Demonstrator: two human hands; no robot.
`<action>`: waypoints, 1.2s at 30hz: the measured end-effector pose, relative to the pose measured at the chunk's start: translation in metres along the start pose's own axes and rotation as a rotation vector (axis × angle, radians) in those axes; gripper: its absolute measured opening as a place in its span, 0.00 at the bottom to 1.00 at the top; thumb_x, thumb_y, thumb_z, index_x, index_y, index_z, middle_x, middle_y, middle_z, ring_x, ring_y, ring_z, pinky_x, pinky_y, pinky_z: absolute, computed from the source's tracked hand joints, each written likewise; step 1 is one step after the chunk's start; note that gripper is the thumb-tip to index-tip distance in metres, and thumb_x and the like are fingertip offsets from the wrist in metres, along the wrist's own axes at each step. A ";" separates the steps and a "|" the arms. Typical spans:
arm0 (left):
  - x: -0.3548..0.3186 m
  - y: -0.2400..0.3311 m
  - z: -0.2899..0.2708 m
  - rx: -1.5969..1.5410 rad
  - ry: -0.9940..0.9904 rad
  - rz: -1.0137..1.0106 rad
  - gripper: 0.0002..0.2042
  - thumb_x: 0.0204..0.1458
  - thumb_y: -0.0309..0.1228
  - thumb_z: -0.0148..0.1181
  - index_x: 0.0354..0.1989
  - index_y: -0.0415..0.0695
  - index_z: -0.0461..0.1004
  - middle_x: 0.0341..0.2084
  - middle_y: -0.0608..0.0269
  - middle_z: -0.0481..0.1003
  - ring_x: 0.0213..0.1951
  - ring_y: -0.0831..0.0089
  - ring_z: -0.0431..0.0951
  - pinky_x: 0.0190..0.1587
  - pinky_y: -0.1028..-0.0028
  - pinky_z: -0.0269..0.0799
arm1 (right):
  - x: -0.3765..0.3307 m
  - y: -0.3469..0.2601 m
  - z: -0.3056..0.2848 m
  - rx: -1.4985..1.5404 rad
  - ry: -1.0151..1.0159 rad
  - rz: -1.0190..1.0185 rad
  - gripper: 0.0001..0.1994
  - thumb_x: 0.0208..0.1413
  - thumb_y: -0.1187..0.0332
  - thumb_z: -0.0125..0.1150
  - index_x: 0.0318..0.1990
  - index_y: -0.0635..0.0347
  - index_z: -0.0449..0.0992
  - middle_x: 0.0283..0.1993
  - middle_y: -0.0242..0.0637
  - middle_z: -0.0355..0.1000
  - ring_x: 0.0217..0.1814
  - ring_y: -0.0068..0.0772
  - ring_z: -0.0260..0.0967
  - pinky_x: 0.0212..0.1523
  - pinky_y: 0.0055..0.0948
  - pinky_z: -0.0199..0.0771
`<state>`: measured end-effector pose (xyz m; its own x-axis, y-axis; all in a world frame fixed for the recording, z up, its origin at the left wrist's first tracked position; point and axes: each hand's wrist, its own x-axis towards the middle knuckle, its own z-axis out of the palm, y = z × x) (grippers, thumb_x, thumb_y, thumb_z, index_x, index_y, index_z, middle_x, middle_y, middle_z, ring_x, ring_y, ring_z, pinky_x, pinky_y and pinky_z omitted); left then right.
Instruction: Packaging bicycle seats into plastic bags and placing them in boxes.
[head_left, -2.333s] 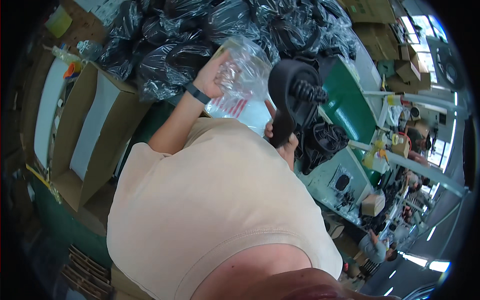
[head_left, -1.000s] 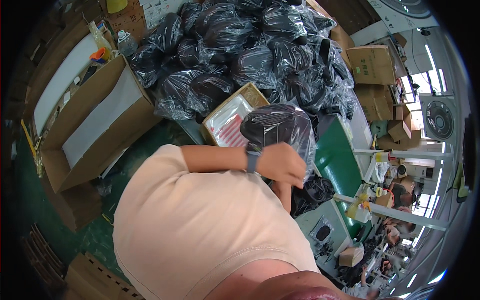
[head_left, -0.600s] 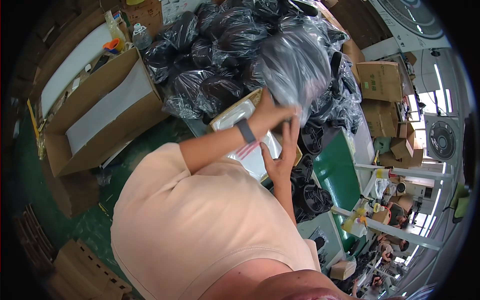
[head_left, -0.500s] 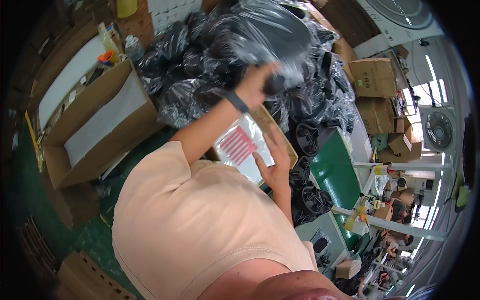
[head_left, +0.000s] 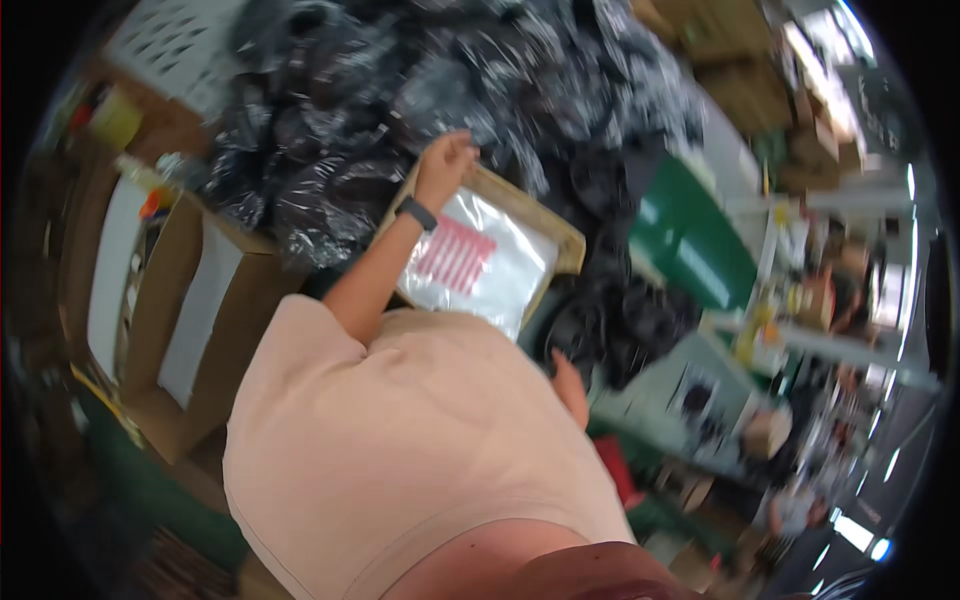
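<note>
My left hand [head_left: 446,170], with a dark band on its wrist, is above the far left corner of a shallow cardboard box [head_left: 570,252]. Its fingers are loosely bent and I see nothing in them. Inside the box lies a stack of clear plastic bags [head_left: 510,265] with pink-red print. Lower right of the box, my right hand [head_left: 571,388] is beside black moulded parts [head_left: 578,330]. Blur and the angle hide most of its fingers. Beyond the box is a large heap of black parts in clear plastic wrap [head_left: 340,120].
A long open cardboard box [head_left: 225,330] with a white lining stands at the left. At the right are a green work surface [head_left: 690,235] and a pale table [head_left: 655,395]. Stacked cartons [head_left: 740,100] stand at the far right. Several people work farther off.
My left hand has let go of a plastic-wrapped black part at the heap and come back toward the box. My right hand has left the box and moved down and right. The view has turned.
</note>
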<state>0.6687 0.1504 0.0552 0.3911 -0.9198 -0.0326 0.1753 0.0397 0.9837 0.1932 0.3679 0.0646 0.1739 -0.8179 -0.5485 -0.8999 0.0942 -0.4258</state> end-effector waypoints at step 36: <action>-0.148 -0.226 0.129 1.210 -0.819 -0.115 0.14 0.66 0.43 0.65 0.43 0.42 0.78 0.45 0.48 0.83 0.49 0.47 0.84 0.51 0.50 0.80 | 0.148 0.204 -0.197 1.177 0.699 0.150 0.38 0.80 0.38 0.42 0.82 0.57 0.59 0.50 0.45 0.84 0.48 0.40 0.83 0.54 0.38 0.80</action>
<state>0.4548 0.2270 -0.1392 -0.2557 -0.8715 -0.4184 -0.8409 -0.0130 0.5411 -0.0435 0.1545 0.0387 -0.4444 -0.8369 -0.3194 0.0349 0.3401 -0.9397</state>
